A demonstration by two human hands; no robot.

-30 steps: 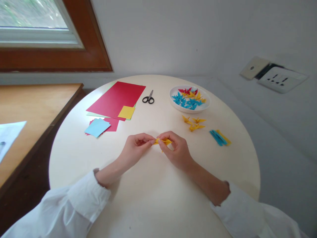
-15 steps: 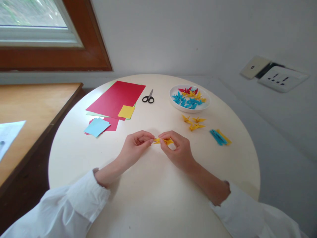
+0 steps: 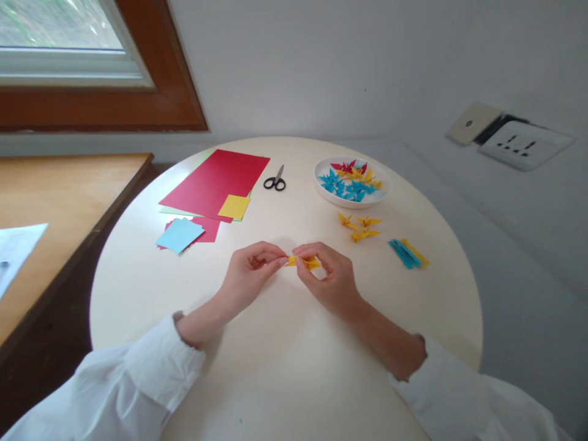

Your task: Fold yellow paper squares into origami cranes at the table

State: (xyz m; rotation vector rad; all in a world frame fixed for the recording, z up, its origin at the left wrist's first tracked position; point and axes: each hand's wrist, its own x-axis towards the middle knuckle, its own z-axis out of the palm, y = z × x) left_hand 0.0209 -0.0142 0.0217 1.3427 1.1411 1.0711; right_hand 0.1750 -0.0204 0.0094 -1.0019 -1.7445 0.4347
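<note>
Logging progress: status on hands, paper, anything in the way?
Left hand and right hand both pinched on yellow folded paper. Held over round table. Nothing blocking; scissors lie far off.

yellow folded paper (image 3: 303, 262) | small, creased, flattish | pinched at both ends, just above table

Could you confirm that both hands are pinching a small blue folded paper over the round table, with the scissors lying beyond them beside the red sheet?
Not quite: in the head view the folded paper pinched by the left hand and right hand is yellow, not blue. The scissors do lie beyond them, beside the red sheet.
</note>
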